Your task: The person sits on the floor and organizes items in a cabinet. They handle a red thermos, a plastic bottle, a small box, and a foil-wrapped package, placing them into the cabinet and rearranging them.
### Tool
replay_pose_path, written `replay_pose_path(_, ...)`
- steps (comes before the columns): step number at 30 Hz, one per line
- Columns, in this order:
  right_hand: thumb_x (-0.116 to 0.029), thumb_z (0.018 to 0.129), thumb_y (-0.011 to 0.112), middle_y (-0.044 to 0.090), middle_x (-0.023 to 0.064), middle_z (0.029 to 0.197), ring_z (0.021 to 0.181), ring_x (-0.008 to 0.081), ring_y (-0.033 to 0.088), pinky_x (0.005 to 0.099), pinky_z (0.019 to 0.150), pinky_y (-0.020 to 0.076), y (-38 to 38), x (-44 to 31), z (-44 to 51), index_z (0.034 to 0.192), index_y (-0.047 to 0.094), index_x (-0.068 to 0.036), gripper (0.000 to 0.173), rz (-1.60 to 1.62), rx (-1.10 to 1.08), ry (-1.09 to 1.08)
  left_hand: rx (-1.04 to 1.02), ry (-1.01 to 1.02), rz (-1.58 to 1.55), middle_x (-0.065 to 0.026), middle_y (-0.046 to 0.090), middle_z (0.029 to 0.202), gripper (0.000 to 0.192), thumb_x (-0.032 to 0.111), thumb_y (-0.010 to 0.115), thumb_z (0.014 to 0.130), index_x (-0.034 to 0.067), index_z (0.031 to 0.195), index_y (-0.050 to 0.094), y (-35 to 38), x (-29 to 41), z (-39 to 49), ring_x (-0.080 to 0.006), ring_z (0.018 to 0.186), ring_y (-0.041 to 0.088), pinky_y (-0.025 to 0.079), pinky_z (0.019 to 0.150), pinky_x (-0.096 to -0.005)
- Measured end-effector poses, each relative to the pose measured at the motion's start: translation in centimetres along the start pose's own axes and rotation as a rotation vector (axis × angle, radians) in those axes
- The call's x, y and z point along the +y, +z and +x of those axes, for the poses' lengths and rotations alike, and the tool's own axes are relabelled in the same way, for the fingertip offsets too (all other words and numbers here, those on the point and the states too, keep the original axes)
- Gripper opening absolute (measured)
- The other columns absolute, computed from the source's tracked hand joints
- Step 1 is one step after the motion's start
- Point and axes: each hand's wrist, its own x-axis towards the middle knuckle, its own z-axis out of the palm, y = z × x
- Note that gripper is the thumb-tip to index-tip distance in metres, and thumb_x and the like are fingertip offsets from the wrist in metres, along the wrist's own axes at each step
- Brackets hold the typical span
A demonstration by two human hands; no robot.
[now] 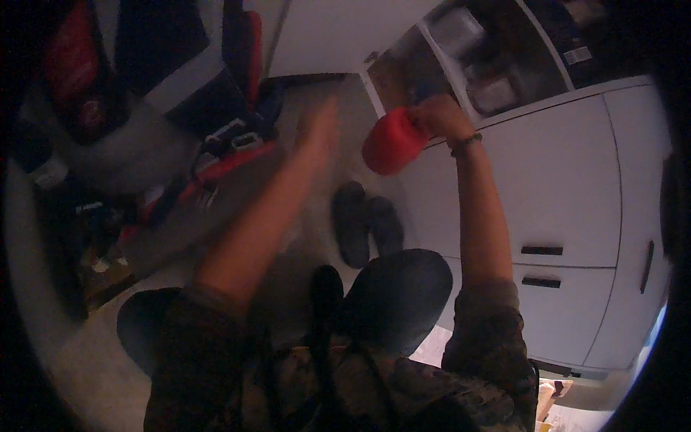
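Observation:
My right hand (442,119) grips a red, rounded, roughly cylindrical object (394,143) by its upper right end. A dark bracelet circles that wrist. What exactly the red thing is, I cannot make out. My left hand (321,119), blurred by motion, reaches forward over the floor with fingers extended and nothing visible in it. Below the red object, a pair of dark slippers (351,224) rests on the floor (345,97) in front of my bent knees (399,291).
White cabinets (550,178) with black handles line the right side. Above them, open shelves (518,54) hold clear containers (494,94). At left, dark and red bags or fabric items (237,162) crowd around a low bench or box. A white panel (318,38) stands ahead.

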Motion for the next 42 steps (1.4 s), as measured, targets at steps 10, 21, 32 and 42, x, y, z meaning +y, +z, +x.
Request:
replay_pose_path(10, -0.019, 0.082, 0.057, 0.062, 0.0034, 0.07, 0.06, 0.0149, 0.058, 0.026, 0.046, 0.042, 4.6, 5.2, 2.2, 0.08, 0.062, -0.011, 0.01, 0.475, -0.039, 0.667, -0.138, 0.279, 0.135, -0.0068, 0.064, 0.098, 0.033, 0.034, 0.057, 0.084, 0.009, 0.105, 0.059, -1.9, 2.8, 2.3, -0.0157, 0.078, 0.059, 0.045, 0.071, -0.0294)
replay_pose_path(21, -0.018, 0.089, 0.049, 0.062, 0.0114, 0.087, 0.067, 0.0195, 0.059, 0.0276, 0.053, 0.0486, 6.6, 5.0, 2.2, 0.097, 0.054, -0.001, 0.02, 1.704, 0.388, 0.849, -0.073, 0.31, 0.096, -0.0046, 0.064, 0.088, 0.027, 0.033, 0.058, 0.084, 0.009, 0.098, 0.059, -2.9, 0.3, 4.9, -0.0131, 0.07, 0.058, 0.044, 0.063, -0.025)
replay_pose_path(32, -0.019, 0.088, 0.048, 0.064, 0.0166, 0.094, 0.085, 0.0278, 0.061, 0.0446, 0.071, 0.0499, 13.6, 11.5, 2.7, 0.091, 0.061, -0.003, 0.021, 1.578, -0.027, 0.648, -0.093, 0.298, 0.06, -0.0078, 0.064, 0.094, 0.033, 0.031, 0.059, 0.084, 0.006, 0.104, 0.056, -1.6, 0.1, 5.5, -0.0176, 0.078, 0.061, 0.049, 0.068, -0.0287)
replay_pose_path(42, -0.027, 0.08, 0.049, 0.067, 0.0139, 0.082, 0.073, 0.0271, 0.064, 0.0402, 0.066, 0.0502, 17.4, 6.2, 7.6, 0.077, 0.067, -0.008, 0.026, -0.841, -0.431, -0.171, -0.091, 0.243, 0.162, -0.0077, 0.064, 0.097, 0.035, 0.036, 0.059, 0.083, 0.009, 0.105, 0.057, -3.0, 0.3, 5.1, -0.017, 0.08, 0.061, 0.047, 0.069, -0.0302)
